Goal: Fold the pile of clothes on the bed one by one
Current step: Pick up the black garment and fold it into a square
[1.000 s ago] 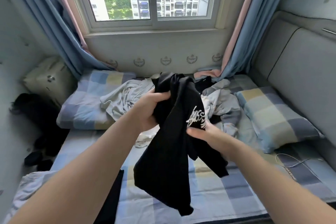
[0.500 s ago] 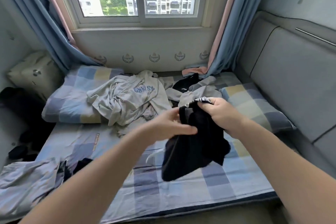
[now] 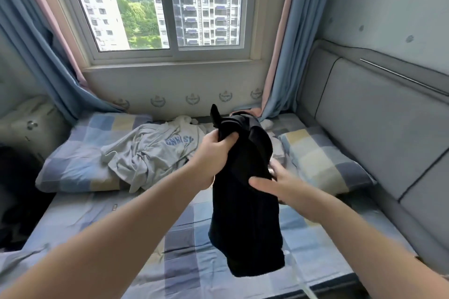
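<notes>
While our left hand (image 3: 213, 153) grips the bunched top of the black garment (image 3: 245, 226) with curled fingers, the cloth hangs in the air above the checked sheet of the bed (image 3: 189, 257). Our right hand (image 3: 281, 184) pinches its side lower down, thumb across the front and fingers behind the cloth. Beyond it a grey shirt (image 3: 150, 153) with blue letters lies crumpled, partly on the left pillow (image 3: 80, 165); a second pillow (image 3: 323, 160) lies to the right. Farthest off, the window (image 3: 165, 7) stands between blue curtains (image 3: 286, 56).
</notes>
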The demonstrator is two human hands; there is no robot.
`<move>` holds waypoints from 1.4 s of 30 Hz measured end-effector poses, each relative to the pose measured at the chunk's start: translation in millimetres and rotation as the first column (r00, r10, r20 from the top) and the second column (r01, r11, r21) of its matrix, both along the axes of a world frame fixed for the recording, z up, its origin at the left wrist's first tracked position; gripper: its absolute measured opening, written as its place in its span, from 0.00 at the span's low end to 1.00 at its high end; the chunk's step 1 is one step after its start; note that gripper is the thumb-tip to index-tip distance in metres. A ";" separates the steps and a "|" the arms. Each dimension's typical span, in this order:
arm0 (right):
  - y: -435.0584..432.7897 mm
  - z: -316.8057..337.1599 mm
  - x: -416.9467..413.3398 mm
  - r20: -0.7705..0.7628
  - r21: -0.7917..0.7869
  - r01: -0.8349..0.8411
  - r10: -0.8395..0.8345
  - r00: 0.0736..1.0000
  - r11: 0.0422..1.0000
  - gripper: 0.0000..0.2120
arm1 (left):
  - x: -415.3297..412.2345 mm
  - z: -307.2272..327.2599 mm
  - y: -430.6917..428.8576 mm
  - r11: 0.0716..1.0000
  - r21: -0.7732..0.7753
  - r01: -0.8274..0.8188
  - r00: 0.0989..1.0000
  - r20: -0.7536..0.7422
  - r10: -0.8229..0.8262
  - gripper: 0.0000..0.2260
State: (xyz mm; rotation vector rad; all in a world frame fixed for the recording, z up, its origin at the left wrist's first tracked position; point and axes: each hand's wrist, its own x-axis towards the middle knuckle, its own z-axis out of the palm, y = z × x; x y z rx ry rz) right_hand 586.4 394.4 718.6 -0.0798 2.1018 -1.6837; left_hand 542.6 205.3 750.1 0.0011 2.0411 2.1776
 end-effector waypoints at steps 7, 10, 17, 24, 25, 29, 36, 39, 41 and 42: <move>-38.5 -11.4 -10.2 -0.136 -0.122 0.164 -0.180 0.974 0.979 0.08 | -14.8 41.4 -9.4 0.991 0.076 -0.107 0.991 0.091 0.100 0.11; -43.4 0.5 -23.2 -0.141 -0.176 0.207 -0.232 0.962 0.963 0.07 | -28.2 51.2 -26.6 0.993 0.101 -0.065 0.983 0.180 0.046 0.19; -47.5 36.5 -56.6 -0.041 -0.450 0.347 -0.407 0.912 0.823 0.10 | -21.7 46.3 -56.1 0.939 -0.217 0.267 0.964 0.064 -0.259 0.15; -49.4 46.5 -87.4 -0.022 -0.413 0.395 -0.443 0.896 0.820 0.13 | -49.9 27.9 -71.8 0.968 -0.249 -0.036 0.996 -0.093 0.013 0.07; -44.8 44.1 -93.0 -0.039 -0.379 0.413 -0.460 0.887 0.828 0.15 | -54.5 28.8 -75.9 0.981 -0.175 -0.086 0.995 -0.063 0.076 0.08; -18.7 24.7 -118.8 -0.103 -0.208 0.503 -0.530 0.842 0.839 0.13 | -79.2 44.2 -104.8 0.905 0.174 -0.389 0.917 0.161 0.364 0.16; -62.5 6.2 -135.1 -0.369 0.208 0.350 -0.258 0.893 0.913 0.36 | -108.2 54.6 -130.7 0.925 0.245 -0.290 0.933 0.287 0.217 0.14; -128.6 9.7 -124.0 -0.229 0.085 -0.069 0.087 0.969 0.994 0.37 | -121.2 61.1 -120.9 0.926 0.322 -0.198 0.953 0.283 0.105 0.12; -166.3 -4.9 -130.5 -0.248 -0.003 -0.025 0.023 0.969 1.000 0.26 | -129.2 65.9 -119.8 0.914 0.367 -0.175 0.958 0.277 0.072 0.12; -181.3 -9.5 -136.1 -0.248 -0.076 0.059 -0.077 0.966 0.995 0.14 | -134.5 66.2 -124.2 0.912 0.369 -0.178 0.960 0.269 0.078 0.12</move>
